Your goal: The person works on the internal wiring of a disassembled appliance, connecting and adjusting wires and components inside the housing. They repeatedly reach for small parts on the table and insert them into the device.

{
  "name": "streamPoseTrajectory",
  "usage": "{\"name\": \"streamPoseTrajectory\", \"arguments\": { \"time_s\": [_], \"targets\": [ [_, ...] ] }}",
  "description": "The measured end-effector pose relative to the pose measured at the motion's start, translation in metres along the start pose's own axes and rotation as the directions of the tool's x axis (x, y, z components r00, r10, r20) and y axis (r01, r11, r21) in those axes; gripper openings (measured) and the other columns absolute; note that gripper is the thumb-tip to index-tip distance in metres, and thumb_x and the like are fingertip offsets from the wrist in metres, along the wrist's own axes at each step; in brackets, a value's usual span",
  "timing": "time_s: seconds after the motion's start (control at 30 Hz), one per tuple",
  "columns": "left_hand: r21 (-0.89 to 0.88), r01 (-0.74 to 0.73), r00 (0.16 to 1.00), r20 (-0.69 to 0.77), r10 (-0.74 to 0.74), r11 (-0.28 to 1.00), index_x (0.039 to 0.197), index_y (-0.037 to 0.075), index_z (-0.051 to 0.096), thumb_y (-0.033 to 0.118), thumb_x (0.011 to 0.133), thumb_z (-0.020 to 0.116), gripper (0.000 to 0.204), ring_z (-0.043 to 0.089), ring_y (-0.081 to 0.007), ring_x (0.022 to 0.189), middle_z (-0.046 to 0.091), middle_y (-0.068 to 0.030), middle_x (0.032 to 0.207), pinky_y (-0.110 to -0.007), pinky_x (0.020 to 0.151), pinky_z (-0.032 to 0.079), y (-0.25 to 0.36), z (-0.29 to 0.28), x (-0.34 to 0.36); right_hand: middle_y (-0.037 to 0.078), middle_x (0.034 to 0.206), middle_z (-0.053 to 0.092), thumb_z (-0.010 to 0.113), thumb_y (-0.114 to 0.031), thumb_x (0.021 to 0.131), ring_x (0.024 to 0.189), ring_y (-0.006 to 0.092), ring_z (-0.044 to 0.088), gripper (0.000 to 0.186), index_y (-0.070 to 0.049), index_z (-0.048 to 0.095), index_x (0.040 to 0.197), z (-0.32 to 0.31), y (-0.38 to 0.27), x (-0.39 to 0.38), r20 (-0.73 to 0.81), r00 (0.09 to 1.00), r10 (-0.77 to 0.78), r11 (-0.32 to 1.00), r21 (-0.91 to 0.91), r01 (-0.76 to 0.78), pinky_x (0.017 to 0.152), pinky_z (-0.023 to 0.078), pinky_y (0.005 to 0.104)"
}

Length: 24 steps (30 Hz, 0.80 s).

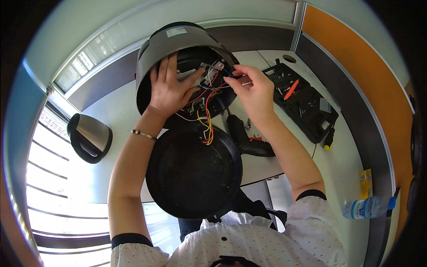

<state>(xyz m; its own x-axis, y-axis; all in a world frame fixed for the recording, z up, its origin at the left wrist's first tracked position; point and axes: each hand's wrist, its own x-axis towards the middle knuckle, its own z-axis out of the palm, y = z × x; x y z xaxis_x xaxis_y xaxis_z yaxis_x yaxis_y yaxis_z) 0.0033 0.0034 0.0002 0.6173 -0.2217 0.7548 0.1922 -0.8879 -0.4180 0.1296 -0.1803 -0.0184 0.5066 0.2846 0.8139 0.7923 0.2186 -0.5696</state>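
A dark cylindrical appliance housing (160, 41) lies on its side, open toward me, with red, white, blue and yellow wires (208, 118) inside and trailing out. My left hand (170, 91) reaches into it with fingers stretched apart, resting among the parts beside a small metal bracket (219, 66). My right hand (252, 92) pinches a thin wire at the opening's right side. A round black pan-like lid (191, 173) lies below the housing, with wire ends over its upper part. A black power driver (242, 138) lies to the right, under my right forearm.
An open black tool case (311, 111) with bits, an orange-handled tool (291, 89) and a yellow-tipped screwdriver (329, 142) is at the right. A steel kettle (91, 135) stands left. A water bottle (362, 208) and yellow box (365, 182) are at lower right. Partitions border the desk (102, 98).
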Motion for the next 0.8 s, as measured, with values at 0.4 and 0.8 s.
{"name": "streamPoseTrajectory", "arguments": {
  "time_s": [0.4, 0.8],
  "targets": [
    [0.036, -0.031, 0.999, -0.032, 0.032, 0.999, 0.119, 0.032, 0.064, 0.037, 0.066, 0.078, 0.055, 0.037, -0.043, 0.128, 0.036, -0.0258, 0.141, -0.053, 0.098, 0.033, 0.003, -0.004, 0.002, 0.012, 0.104, 0.062, 0.079, -0.016, 0.067, 0.098, 0.0312, 0.058, 0.05, -0.004, 0.058, 0.11, -0.006, 0.009, 0.013, -0.1, 0.985, -0.143, 0.94, -0.324, 0.104, 0.084, 0.048, 0.0393],
    [0.055, -0.074, 0.997, -0.021, 0.076, 0.996, 0.116, 0.03, 0.066, 0.036, 0.063, 0.08, 0.055, 0.039, -0.0446, 0.125, 0.037, -0.0282, 0.138, -0.053, 0.096, 0.034, 0.004, -0.006, 0.009, 0.012, 0.099, 0.058, 0.073, -0.005, 0.063, 0.094, 0.0311, 0.056, 0.044, -0.001, 0.054, 0.103, 0.005, 0.034, 0.031, 0.072, 0.935, -0.348, 0.874, -0.336, 0.352, 0.078, 0.049, 0.0387]
  ]
}}
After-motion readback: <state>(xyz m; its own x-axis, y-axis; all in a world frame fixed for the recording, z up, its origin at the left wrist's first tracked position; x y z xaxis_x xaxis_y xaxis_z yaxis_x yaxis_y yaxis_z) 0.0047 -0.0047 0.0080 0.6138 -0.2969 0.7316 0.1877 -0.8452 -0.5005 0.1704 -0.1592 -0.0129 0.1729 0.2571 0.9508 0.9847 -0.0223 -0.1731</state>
